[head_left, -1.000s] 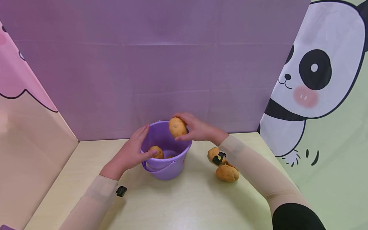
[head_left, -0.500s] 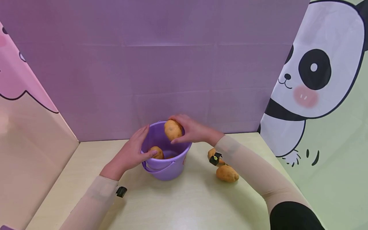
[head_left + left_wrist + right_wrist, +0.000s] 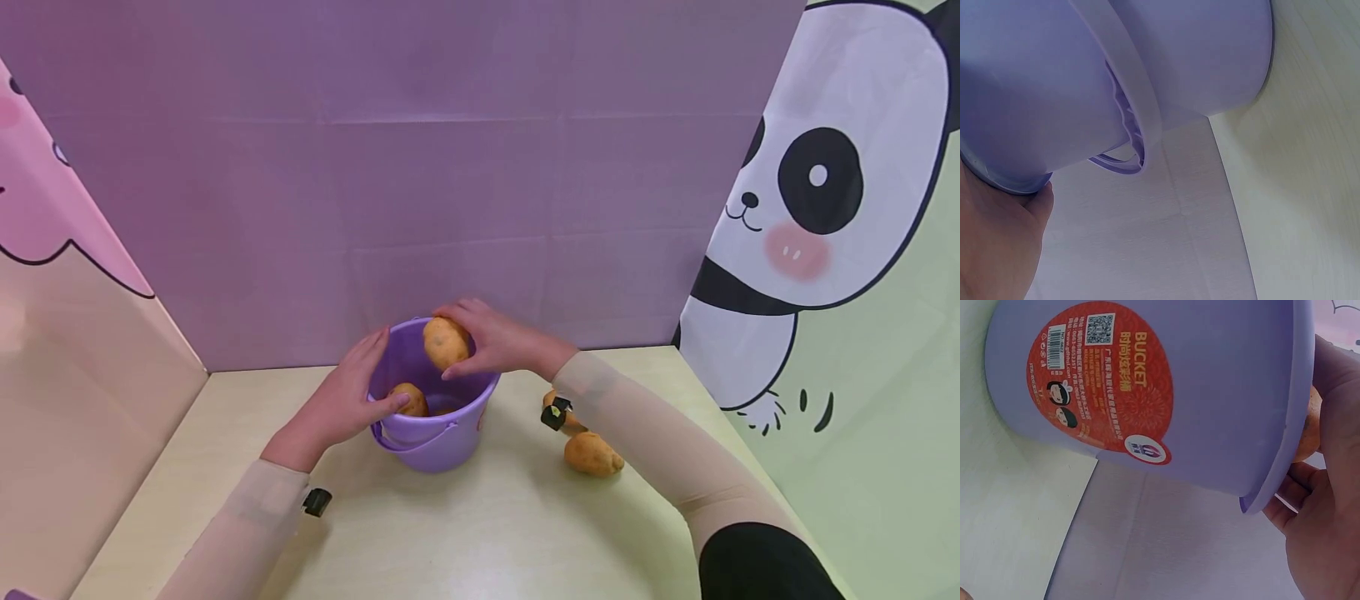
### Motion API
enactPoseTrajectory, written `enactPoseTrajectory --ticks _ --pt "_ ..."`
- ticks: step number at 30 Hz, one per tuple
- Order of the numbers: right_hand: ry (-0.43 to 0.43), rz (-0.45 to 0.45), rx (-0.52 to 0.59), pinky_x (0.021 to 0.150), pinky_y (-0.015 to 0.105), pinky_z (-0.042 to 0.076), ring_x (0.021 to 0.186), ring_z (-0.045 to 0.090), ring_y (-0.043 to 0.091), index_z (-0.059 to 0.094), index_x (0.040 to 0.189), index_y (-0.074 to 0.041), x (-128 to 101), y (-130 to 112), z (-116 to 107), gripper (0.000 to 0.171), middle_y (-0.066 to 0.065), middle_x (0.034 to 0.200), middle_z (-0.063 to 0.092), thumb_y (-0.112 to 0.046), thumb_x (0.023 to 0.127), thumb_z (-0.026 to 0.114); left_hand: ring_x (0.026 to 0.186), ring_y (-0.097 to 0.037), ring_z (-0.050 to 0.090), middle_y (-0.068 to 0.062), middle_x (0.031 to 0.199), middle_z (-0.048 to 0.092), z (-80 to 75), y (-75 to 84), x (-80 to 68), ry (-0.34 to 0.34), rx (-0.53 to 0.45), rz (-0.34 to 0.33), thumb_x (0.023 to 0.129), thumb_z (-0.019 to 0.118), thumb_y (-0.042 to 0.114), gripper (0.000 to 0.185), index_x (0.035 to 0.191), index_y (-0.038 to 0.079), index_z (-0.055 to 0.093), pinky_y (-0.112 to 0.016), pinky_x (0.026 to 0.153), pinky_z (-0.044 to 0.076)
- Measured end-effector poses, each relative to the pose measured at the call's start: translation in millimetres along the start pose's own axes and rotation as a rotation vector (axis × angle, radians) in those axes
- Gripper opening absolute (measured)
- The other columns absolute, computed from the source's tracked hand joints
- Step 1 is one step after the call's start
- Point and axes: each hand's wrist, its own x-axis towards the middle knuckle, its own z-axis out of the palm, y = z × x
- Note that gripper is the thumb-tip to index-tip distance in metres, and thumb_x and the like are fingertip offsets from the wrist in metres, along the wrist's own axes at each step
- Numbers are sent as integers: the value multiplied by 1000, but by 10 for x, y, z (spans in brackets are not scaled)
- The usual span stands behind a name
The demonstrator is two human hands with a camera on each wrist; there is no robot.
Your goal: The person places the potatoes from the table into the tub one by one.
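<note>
Nearest, two sleeved forearms reach over the table (image 3: 465, 533), each with a small black device at the wrist. Beside the right forearm lie two loose potatoes — one (image 3: 592, 454) fully in view on the table, the other (image 3: 558, 408) partly hidden behind the arm. Centre: a purple bucket (image 3: 435, 433) stands upright on the table with its handle folded down against the front wall. Left hand (image 3: 341, 400) rests on the bucket's left rim, fingers fairly straight along the outside and thumb hooked over the edge; the left wrist view shows only the heel of this hand (image 3: 997, 244) against the bucket wall (image 3: 1029, 81). Inside, a potato (image 3: 408, 398) lies at the bottom just by that thumb. Right hand (image 3: 495, 342) curls its fingers round another potato (image 3: 446, 342), held over the bucket's far rim, partly inside the opening; in the right wrist view the potato (image 3: 1307, 434) shows as an orange sliver between palm (image 3: 1329, 506) and bucket rim, and a red label (image 3: 1100, 381) reading "BUCKET" sits on the outer wall. Farthest: a purple backdrop (image 3: 420, 167), with a pink panel (image 3: 45, 208) at left and a panda panel (image 3: 817, 208) at right.
</note>
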Motion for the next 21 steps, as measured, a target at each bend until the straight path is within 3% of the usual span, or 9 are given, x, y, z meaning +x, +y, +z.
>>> enactPoseTrajectory --ticks 21 --pt "-37 -47 -90 116 42 46 136 51 30 49 164 -3 100 19 83 102 15 147 58 -49 85 95 166 -47 21 -26 179 25 -3 -10 -9 0 -9 12 99 77 47 107 172 -7 21 -69 130 26"
